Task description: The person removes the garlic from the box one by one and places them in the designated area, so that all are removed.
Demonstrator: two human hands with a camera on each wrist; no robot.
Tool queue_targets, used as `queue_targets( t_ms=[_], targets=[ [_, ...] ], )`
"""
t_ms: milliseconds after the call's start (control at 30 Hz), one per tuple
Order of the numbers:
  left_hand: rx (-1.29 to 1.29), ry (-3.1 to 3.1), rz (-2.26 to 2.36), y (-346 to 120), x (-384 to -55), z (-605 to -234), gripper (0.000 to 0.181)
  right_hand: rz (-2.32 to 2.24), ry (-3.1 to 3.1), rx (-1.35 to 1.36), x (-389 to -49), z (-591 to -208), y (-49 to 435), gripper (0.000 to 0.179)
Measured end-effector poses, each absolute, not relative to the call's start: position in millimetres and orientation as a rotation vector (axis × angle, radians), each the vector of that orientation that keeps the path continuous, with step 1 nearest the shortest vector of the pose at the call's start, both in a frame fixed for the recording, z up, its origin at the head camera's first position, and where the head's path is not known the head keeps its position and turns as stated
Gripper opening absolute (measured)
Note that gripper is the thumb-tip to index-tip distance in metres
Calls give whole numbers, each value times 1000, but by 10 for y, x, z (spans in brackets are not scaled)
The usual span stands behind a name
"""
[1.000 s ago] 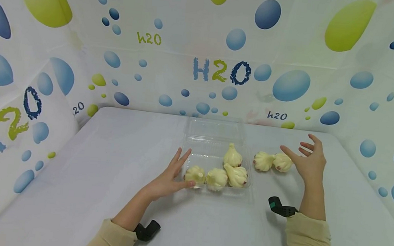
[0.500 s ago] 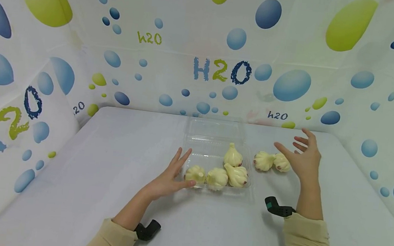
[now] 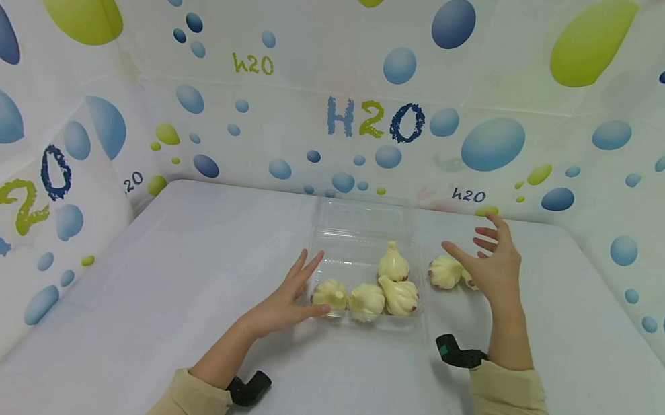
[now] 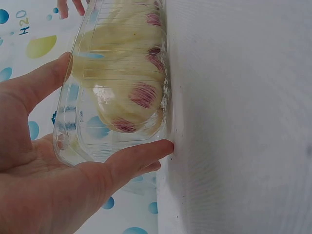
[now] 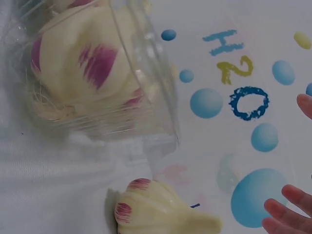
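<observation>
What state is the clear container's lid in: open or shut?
Open: in the head view the lid extends behind the tray, leaving the four garlic bulbs uncovered.

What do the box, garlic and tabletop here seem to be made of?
Box: clear, glossy plastic, it seems; the contents show through its ribbed walls, and its edges catch light.
Garlic: possibly moulded plastic or foam, smooth with a slight sheen and streaky purple patches; real bulbs can't be ruled out.
Tabletop: white and matte, perhaps cloth-covered, given the fine texture up close.

Glossy ribbed plastic container [image 3: 345, 251], smooth garlic bulbs [image 3: 400, 298] with waxy sheen, matt, finely textured table covering [image 3: 179, 272], matt cloth sleeves [image 3: 513, 412], plastic-looking wrist devices [image 3: 458, 353].
</observation>
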State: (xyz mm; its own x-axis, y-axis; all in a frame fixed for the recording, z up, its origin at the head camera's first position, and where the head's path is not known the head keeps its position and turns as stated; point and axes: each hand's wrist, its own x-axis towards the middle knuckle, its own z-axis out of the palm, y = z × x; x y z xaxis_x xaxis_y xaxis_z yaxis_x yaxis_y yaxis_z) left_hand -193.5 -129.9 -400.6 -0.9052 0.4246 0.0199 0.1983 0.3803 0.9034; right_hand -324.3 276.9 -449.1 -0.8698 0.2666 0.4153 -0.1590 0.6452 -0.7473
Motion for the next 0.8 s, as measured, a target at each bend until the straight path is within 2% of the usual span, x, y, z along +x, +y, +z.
queue_targets(
  t_ms=[167, 433, 567, 800],
  targets=[
    [555, 2428, 1546, -1299, -1934, -3999, 90, 1157, -2381, -37, -3103, -4341, 2551, 98],
    [525, 2415, 1545, -1301, -1934, -3994, 90, 1310, -2446, 52, -2414, -3566, 1901, 93],
    [518, 2414, 1550, -1299, -1931, -3988, 90, 1324, -2463, 99, -2324, -3480, 1761, 93],
    [536, 2411, 1550, -1294, -1936, -3996, 89, 1326, -2531, 151, -2365, -3539, 1653, 92]
  ],
)
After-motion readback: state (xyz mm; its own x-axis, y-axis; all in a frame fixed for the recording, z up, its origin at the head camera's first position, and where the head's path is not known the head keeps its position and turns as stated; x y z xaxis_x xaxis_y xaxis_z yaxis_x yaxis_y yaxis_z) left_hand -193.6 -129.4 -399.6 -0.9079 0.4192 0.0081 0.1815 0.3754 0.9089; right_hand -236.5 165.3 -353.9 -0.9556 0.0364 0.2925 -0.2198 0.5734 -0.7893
